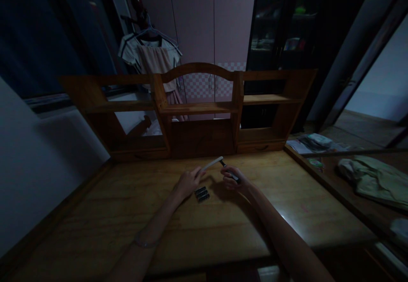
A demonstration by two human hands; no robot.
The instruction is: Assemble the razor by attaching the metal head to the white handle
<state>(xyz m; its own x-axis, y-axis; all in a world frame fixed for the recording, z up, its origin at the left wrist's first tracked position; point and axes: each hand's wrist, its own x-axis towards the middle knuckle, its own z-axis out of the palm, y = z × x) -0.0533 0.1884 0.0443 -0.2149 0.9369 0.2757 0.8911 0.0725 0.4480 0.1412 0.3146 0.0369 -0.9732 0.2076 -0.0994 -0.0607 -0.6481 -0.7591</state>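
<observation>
My left hand (189,181) is closed around the near end of a slim white bar (213,163), which slants up to the right above the desk. My right hand (234,177) grips a dark handle with a pale stripe (234,177). The handle's thin dark tip meets the far end of the white bar; whether the two are joined, I cannot tell. Just right of my left hand, several small black cylinders that look like batteries (202,194) lie side by side on the wooden desk (127,205).
A wooden shelf unit (197,109) stands along the desk's back edge. To the right, past a raised wooden edge, lie a light green cloth (376,178) and some papers (314,142). A white wall (41,158) borders the left side. The room is dim.
</observation>
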